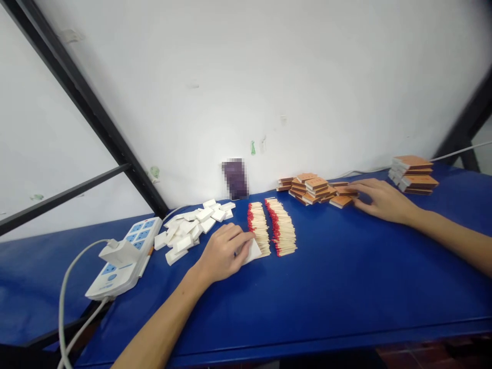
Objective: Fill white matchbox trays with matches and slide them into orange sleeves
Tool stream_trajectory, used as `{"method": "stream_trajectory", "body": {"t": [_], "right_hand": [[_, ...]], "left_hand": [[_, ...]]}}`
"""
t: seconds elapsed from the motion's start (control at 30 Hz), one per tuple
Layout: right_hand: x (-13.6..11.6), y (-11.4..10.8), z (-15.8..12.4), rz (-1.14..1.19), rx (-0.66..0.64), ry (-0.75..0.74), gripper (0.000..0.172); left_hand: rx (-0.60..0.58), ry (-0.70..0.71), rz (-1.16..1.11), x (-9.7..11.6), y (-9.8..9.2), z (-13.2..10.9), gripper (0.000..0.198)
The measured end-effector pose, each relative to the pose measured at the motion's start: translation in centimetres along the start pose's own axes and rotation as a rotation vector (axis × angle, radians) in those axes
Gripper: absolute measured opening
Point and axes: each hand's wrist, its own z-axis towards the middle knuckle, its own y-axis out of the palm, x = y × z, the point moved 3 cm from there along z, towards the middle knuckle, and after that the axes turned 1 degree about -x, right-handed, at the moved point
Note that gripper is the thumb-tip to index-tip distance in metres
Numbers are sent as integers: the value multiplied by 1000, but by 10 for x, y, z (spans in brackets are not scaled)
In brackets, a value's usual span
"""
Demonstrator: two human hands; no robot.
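My left hand is curled around a small white inner matchbox tray, held against the near end of a row of red-tipped matches. A second row of matches lies just to the right. My right hand reaches out flat over the table, fingers stretched and touching an orange matchbox sleeve at the edge of a pile of orange sleeves. A heap of white trays lies left of my left hand.
A stack of orange matchboxes stands at the far right. A white power strip with a plug and cable lies on the left of the blue table. A black metal frame slants along the white wall.
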Motion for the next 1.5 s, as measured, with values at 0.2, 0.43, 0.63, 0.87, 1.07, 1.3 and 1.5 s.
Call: {"method": "stream_trajectory", "body": {"t": [0.2, 0.43, 0.63, 0.87, 1.07, 1.3, 1.5], "right_hand": [[-7, -5, 0, 22, -30, 3, 35], [-21, -6, 0, 38, 1, 40, 51], [-24, -22, 1, -22, 20, 8, 42], [-93, -53, -20, 106, 76, -285, 49], [-141, -53, -17, 231, -80, -404, 54], [-222, -59, 10, 507, 115, -592, 27], [-229, -42, 17, 424, 54, -519, 15]], "left_hand": [[22, 248, -193, 53, 15, 9, 21], [-31, 429, -227, 81, 34, 16, 22], [25, 498, -155, 79, 43, 25, 19], [171, 313, -239, 62, 37, 20, 15], [148, 277, -296, 57, 39, 20, 11], [115, 376, -417, 64, 40, 13, 12], [-160, 313, -426, 62, 47, 8, 40]]}}
